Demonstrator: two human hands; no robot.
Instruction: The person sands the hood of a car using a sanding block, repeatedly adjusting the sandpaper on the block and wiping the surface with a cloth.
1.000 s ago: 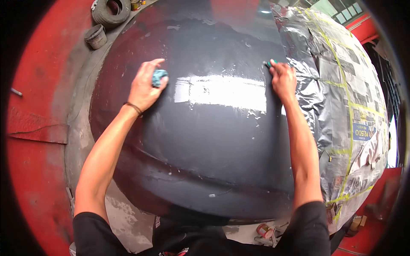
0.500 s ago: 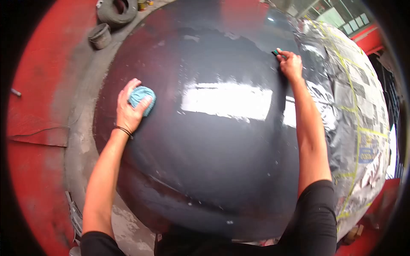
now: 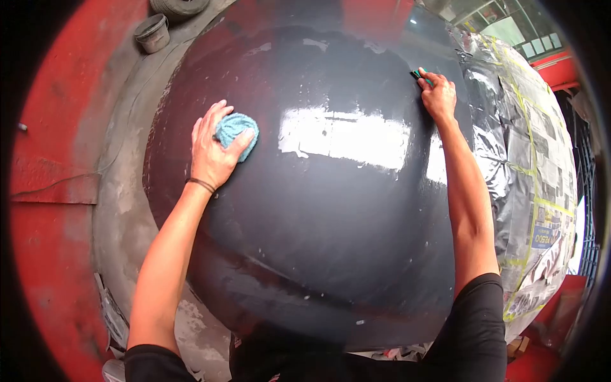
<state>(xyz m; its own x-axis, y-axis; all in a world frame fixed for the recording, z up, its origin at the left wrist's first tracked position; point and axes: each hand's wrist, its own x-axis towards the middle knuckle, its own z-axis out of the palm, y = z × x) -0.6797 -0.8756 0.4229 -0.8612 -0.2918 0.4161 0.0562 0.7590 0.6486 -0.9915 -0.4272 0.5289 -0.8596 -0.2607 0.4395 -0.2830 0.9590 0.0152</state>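
Before me is a large, dark, glossy curved panel [image 3: 318, 216] with reddish patches and a bright window reflection. My left hand [image 3: 211, 149] holds a crumpled light-blue cloth [image 3: 235, 134] against its left part, with a dark band round the wrist. Near the upper right of the panel, my right hand [image 3: 438, 94] pinches a small green and black tool [image 3: 421, 77], whose dark edge lies at the surface. The fingers partly hide the tool's shape.
Newspaper and plastic sheeting [image 3: 534, 146] with yellow tape covers the right side. A grey bucket [image 3: 153, 35] and a tire [image 3: 179, 6] stand on the floor at upper left, beside a red wall [image 3: 57, 140].
Over the last second my left hand moved down and left with the cloth, then back right and slightly up. My right hand shifted up and to the right, still with the tool.
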